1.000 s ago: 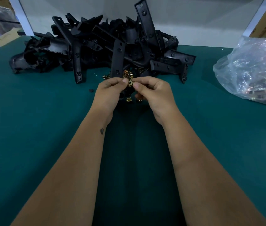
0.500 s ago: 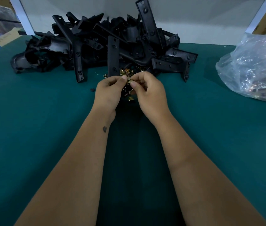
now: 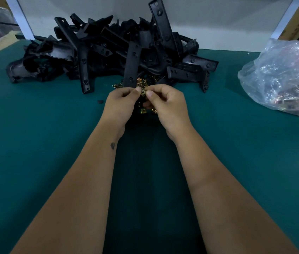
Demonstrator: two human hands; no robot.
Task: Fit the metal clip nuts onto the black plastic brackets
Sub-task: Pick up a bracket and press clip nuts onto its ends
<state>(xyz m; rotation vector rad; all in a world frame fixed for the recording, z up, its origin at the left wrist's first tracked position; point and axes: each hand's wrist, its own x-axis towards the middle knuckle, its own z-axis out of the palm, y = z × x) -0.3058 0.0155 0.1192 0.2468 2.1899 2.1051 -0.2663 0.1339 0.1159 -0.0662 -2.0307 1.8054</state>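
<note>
Head view: both hands meet at upper centre of the frame. The left hand (image 3: 122, 101) holds a black bracket (image 3: 131, 66) that stands up from its curled fingers, while the right hand (image 3: 165, 101) pinches a small brass-coloured clip nut (image 3: 143, 92) against the bracket's lower end. The nut looks tiny and springy, so a skewed push could likely flick it into the loose nuts (image 3: 143, 111) under the hands. Behind lies a heap of brackets (image 3: 93, 52). The counter (image 3: 35, 143) is covered in dark green felt; a clear plastic bag (image 3: 282, 77) sits at right, a white wall (image 3: 90, 8) beyond
</note>
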